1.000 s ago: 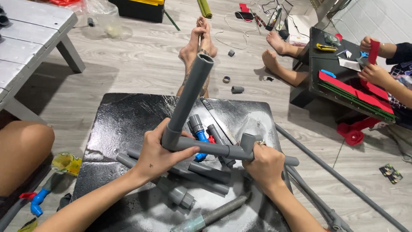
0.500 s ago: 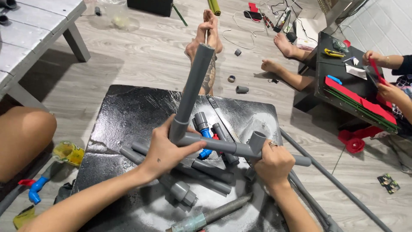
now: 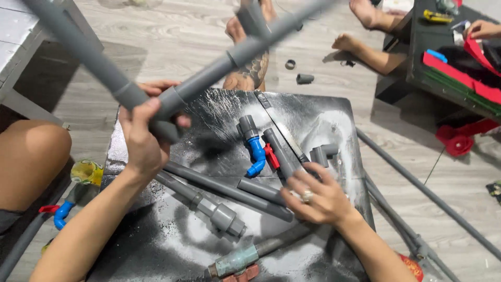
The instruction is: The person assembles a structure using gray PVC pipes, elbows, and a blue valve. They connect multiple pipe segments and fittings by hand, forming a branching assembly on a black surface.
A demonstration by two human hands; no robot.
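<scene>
Grey plank flooring frames the black mat (image 3: 156,245) at centre frame, where the left hand (image 3: 143,138) clamps the joined grey pipe assembly (image 3: 209,68), raised toward upper left. Right hand (image 3: 321,196), fingers curled, settles on loose pipes (image 3: 229,190) at centre-right; a firm grip near the joint would steady that long piece.

We see the grey pipe assembly (image 3: 209,68) blurred at eleven o'clock. The mat (image 3: 219,120) is black, streaked with white. On it, near centre, lie a blue elbow fitting (image 3: 257,154) and a red valve handle (image 3: 270,155). Grey pipes (image 3: 224,190) run toward six o'clock. The floor (image 3: 172,42) is pale grey wood grain.
</scene>
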